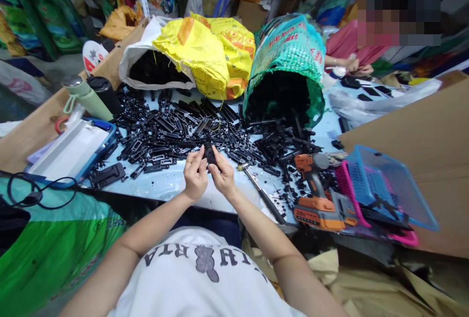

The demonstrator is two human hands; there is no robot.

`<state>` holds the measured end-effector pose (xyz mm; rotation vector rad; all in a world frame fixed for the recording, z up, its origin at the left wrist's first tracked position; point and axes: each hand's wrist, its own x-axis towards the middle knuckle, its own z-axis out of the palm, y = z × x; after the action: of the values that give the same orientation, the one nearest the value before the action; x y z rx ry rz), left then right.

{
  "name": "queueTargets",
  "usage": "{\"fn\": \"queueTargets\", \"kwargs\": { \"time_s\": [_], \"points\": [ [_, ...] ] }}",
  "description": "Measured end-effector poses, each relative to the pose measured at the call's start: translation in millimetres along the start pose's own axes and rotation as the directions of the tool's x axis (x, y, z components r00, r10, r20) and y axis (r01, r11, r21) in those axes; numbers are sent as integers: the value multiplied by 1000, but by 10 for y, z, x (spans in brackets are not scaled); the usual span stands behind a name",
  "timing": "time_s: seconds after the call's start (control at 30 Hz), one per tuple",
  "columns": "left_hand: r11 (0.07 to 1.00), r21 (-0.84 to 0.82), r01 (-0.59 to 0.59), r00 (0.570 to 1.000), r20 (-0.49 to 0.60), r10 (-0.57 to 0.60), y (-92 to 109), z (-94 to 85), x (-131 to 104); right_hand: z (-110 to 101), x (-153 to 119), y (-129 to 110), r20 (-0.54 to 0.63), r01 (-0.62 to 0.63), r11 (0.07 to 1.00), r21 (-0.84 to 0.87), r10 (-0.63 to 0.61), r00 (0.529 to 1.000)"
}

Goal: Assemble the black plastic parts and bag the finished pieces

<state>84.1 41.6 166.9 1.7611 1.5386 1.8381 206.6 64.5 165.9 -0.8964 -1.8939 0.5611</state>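
Between my two hands, just above the near edge of the table, is a small black plastic part (210, 154). My left hand (195, 174) pinches it from the left side with thumb and fingers. From the right, my right hand (222, 173) grips the same part, fingertips along its edge. Its exact kind is too small to make out. Right behind my hands spreads a heap of black plastic parts (183, 124), many of them long and slotted. A hammer (262, 192) lies to the right of my right hand, its head toward the heap.
An orange cordless drill (313, 190) and a blue plastic basket (392, 185) stand at the right. Behind the heap lie a yellow sack (220, 53) and a green sack (289, 48). At left are a blue tray (110, 136) and a green bottle (86, 97). A person (361, 46) sits far right.
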Motion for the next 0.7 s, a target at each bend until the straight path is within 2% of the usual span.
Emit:
{"fn": "queueTargets", "kwargs": {
  "time_s": [0.03, 0.1, 0.2, 0.3, 0.37, 0.43, 0.47, 0.5, 0.57, 0.6, 0.63, 0.67, 0.7],
  "points": [
    [1000, 3, 9, 999, -43, -9, 53, 7, 0, 20, 3, -38, -10, -12, 1000, -15, 12, 1000],
    [1000, -12, -5, 999, -43, 4, 124, -23, 60, 42, -9, -88, 5, -8, 1000, -28, 8, 1000],
    [997, -56, -45, 999, -1, 45, 135, -139, 290, 88, -89, -90, 37, 29, 999, -37, -28, 999],
    [997, -75, -28, 998, -53, 24, 96, -230, 524, 173, -192, -32, 13, 36, 995, -97, -35, 999],
    [994, -105, 42, 998, -33, -45, 71, -268, 591, 174, -215, 25, -2, 31, 991, -127, -32, 999],
    [957, -213, 199, 978, 112, -178, 46, -319, 587, 70, -183, 88, 62, 66, 989, -134, -58, 996],
    [909, -277, 312, 939, 236, -251, 33, -355, 574, -19, -153, 117, 115, 98, 986, -132, -83, 990],
    [838, -327, 437, 871, 388, -303, 19, -397, 562, -124, -118, 141, 169, 128, 983, -131, -105, 980],
    [667, -342, 662, 664, 680, -310, -4, -490, 557, -340, -54, 169, 262, 174, 976, -134, -134, 956],
    [594, -317, 740, 559, 781, -279, -14, -534, 567, -432, -30, 172, 297, 194, 972, -135, -147, 943],
    [538, -285, 794, 470, 849, -243, -21, -571, 582, -506, -13, 169, 326, 214, 968, -132, -162, 932],
    [498, -255, 829, 403, 889, -216, -29, -600, 599, -561, -5, 163, 347, 235, 964, -125, -180, 920],
    [474, -228, 850, 355, 914, -198, -37, -619, 615, -597, -6, 158, 362, 256, 960, -114, -200, 910]
  ]
}}
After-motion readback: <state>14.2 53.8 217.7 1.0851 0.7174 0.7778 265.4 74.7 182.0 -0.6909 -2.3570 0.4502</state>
